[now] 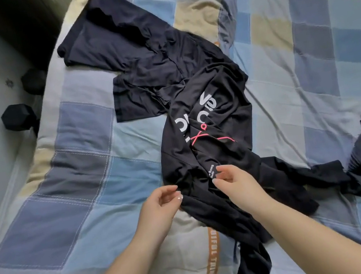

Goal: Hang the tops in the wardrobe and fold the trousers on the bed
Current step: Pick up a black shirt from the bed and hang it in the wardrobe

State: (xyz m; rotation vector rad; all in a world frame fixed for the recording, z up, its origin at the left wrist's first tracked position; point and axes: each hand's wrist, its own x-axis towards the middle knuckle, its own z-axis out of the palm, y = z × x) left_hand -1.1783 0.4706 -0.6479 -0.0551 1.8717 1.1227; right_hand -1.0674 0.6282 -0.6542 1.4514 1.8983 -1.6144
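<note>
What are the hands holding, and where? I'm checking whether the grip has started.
Nothing clearly yet. The left hand and right hand sit at the near edge of the black top, fingers loosely curled; a pinch cannot be confirmed.
</note>
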